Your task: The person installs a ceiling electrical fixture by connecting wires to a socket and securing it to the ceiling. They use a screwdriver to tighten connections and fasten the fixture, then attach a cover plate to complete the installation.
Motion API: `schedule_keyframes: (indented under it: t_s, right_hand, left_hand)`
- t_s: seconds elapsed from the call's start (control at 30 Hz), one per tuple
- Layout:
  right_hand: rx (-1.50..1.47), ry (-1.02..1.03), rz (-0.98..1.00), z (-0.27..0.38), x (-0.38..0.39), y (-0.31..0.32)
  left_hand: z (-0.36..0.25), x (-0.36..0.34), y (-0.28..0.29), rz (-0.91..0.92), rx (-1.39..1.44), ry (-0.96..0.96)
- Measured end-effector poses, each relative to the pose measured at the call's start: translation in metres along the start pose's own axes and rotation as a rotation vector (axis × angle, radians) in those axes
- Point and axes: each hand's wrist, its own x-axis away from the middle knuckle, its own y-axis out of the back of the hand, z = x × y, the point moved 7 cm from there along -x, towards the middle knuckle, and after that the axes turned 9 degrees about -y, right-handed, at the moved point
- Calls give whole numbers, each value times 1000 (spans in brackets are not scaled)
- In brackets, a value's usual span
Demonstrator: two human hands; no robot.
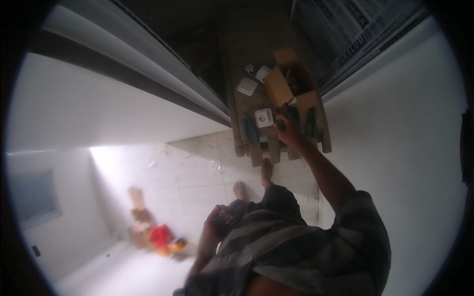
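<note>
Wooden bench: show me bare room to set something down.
A small patch lies between the white plate and the socket; beyond the cardboard box, it looks bare but dim. The near edge is crowded: blue-handled tool, right hand, dark green object.

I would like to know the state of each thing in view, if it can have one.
Cardboard box: open, flaps spread; contents too dark to tell.
White socket: face up on the wooden bench.
White square plate: lying apart from the socket.
Blue-handled tool: lying left of the socket.
Dark tool: lying; details unclear.
Right hand: fingers curled, beside the socket; grip unclear.
Left hand: lowered; grip unclear.
</note>
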Motion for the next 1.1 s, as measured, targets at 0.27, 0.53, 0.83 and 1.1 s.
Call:
schedule_keyframes:
  t_s: [0.27,0.53,0.83,1.1]
  right_hand:
    - [-385,-747,-126,-56,210,46]
    - [-634,-876,-444,21,367,65]
    - [-1558,-476,-339,187,411,25]
    - [-783,-323,6,305,418,34]
  left_hand:
    - [-48,-24,22,410,-511,-9]
    - [-115,-57,24,340,-609,-446]
    - [-181,-13,-15,658,750,-289]
    - [-223,30,-22,411,100,-679]
